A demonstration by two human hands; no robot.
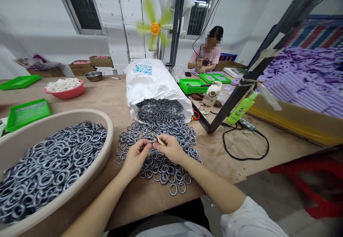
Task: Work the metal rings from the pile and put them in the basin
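My left hand pinches a grey ring, mostly covered by the fingers, above a spread heap of grey rings on the table. Close against it, my right hand is closed around a small tool with a pale handle and a dark tip. The tip meets the ring between both hands; its exact contact is too small to make out. Behind the hands, a white sack lies on its side with its mouth toward me, and rings spill out of it.
At the left stands a large beige tub full of similar rings. A red bowl of white pieces and green trays lie beyond. On the right are a slanted metal post, a black cable, a green bottle and a seated person.
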